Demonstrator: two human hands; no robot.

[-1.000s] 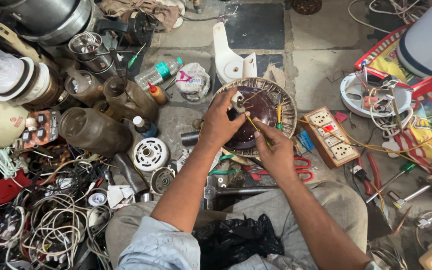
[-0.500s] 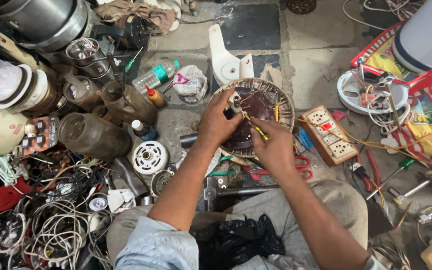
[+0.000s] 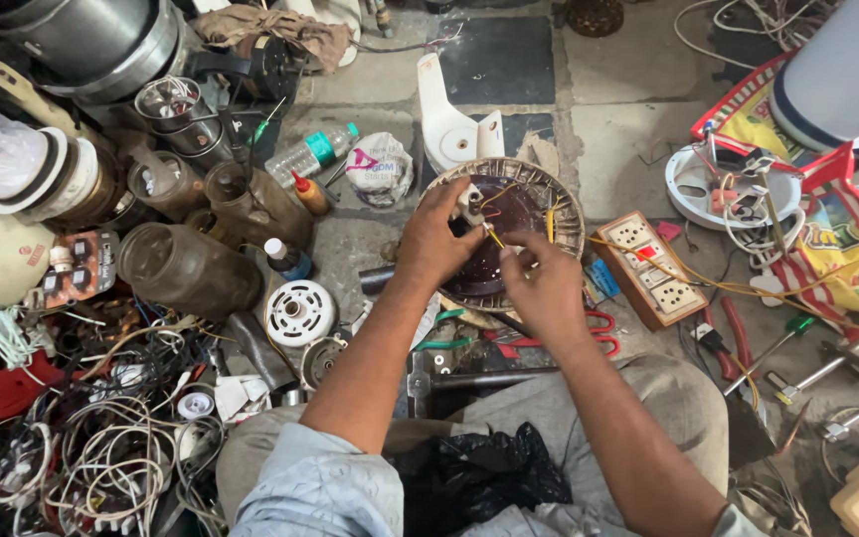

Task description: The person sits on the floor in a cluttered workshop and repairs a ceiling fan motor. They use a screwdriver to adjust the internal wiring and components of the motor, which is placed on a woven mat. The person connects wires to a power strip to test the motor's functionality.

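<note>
Head view: fan motor [image 3: 509, 234] under both hands

A single head-worn camera looks steeply down from above a seated person, close over the forearms. The two hands, left hand [image 3: 436, 239] and right hand [image 3: 546, 286], meet near frame centre over the grey stone floor [image 3: 628, 89]; knees fill the lower edge.
</note>
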